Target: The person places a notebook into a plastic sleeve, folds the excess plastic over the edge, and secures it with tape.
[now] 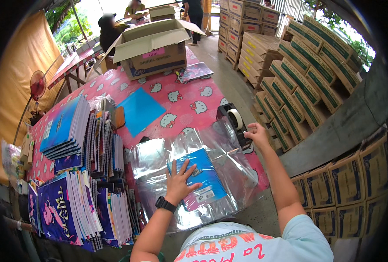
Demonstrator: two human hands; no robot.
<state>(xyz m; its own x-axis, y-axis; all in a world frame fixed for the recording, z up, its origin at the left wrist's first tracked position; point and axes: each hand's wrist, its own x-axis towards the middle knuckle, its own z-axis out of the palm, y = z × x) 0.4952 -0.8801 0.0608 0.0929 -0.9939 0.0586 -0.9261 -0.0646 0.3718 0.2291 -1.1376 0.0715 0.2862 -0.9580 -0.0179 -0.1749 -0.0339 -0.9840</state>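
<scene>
Beneath flat, spread left hand (181, 183): blue notebook (209, 178), clear plastic (149, 162) around it. Right hand (258, 135) beside tape dispenser (223, 112), fingers curled; cannot tell if gripping tape (235, 118). Step seems taping; next move calls for clean pull, notebook kept steady.

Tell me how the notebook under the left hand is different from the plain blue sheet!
The notebook has a spiral edge; the blue sheet shows none. The notebook has printing; the blue sheet looks plain. The left hand rests over the notebook, not the blue sheet. Both are blue.
</scene>
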